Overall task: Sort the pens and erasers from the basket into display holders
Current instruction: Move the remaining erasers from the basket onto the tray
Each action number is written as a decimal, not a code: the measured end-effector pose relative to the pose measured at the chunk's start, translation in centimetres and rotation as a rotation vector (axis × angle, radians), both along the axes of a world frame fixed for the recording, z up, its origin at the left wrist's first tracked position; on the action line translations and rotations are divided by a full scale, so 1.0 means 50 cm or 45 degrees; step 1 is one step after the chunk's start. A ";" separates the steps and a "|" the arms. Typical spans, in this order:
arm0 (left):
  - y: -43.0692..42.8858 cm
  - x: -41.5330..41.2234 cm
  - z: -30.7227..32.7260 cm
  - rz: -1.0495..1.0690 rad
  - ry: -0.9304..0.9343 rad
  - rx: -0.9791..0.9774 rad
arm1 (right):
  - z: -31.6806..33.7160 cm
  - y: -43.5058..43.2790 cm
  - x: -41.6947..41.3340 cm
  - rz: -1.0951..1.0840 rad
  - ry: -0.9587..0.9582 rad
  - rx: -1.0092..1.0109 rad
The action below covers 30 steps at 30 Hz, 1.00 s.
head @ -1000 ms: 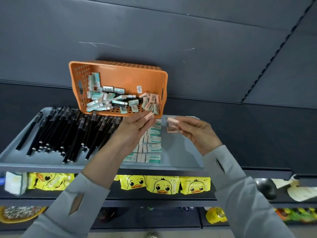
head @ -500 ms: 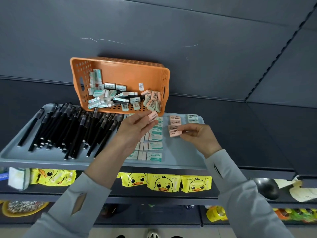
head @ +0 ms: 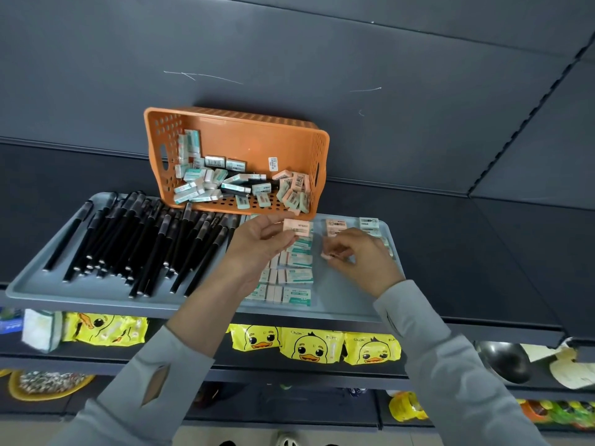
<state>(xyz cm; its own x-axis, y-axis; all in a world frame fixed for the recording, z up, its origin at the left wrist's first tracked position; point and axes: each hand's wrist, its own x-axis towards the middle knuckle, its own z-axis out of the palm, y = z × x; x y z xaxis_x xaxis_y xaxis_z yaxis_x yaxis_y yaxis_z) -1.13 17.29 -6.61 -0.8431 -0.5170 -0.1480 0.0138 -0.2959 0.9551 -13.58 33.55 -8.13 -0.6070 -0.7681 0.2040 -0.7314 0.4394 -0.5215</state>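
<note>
Pink eraser (head: 297,227) pinched by left hand (head: 257,244), second eraser (head: 325,255) by palm-down right hand (head: 362,257).

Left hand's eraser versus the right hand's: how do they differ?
The left eraser, in the left hand, is up by the basket, its printed face showing. The right eraser, pinched by the right hand, is lower over the tray, only its end showing. Both are pink.

Light grey long sleeves, smooth stretch fabric. left sleeve (head: 145,400) cuff sits partway up the forearm, right sleeve (head: 450,365) cuff at the wrist. Each has a slit thumb hole (head: 154,383) near the cuff, gaping open. left hand (head: 257,244) and right hand (head: 362,260) bare.
</note>
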 end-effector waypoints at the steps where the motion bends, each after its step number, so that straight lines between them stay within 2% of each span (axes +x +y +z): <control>1: 0.000 0.001 0.000 0.012 0.000 -0.016 | -0.004 0.002 0.001 0.011 0.040 -0.001; 6: 0.000 0.005 -0.001 0.040 -0.001 -0.098 | -0.006 0.014 -0.010 0.001 0.115 0.063; 8: 0.002 0.001 -0.001 0.023 0.013 -0.080 | -0.005 0.010 -0.011 -0.099 0.139 -0.014; 9: 0.004 -0.001 -0.001 0.011 0.012 -0.089 | 0.001 0.006 -0.007 -0.157 0.037 -0.131; 12: 0.015 -0.014 -0.002 -0.059 -0.019 -0.221 | 0.040 -0.014 0.013 -0.119 -0.612 -0.520; 14: 0.026 -0.025 -0.005 -0.118 -0.023 -0.332 | 0.051 -0.018 0.011 -0.038 -0.717 -0.576; 16: 0.030 -0.035 -0.010 -0.103 -0.057 -0.578 | 0.047 -0.006 -0.001 -0.103 -0.599 -0.531; 19: 0.016 -0.034 -0.028 0.059 -0.115 -1.320 | 0.033 0.028 -0.018 -0.290 -0.396 -0.283; 21: 0.002 -0.030 -0.045 0.097 -0.096 -1.635 | 0.018 0.037 -0.013 -0.302 -0.402 -0.144; 26: -0.002 -0.024 -0.073 0.025 -0.172 -1.898 | -0.010 0.037 -0.002 -0.227 -0.165 -0.068; 30: -0.002 -0.023 -0.081 0.012 -0.201 -1.926 | -0.020 0.029 0.001 -0.127 -0.016 0.038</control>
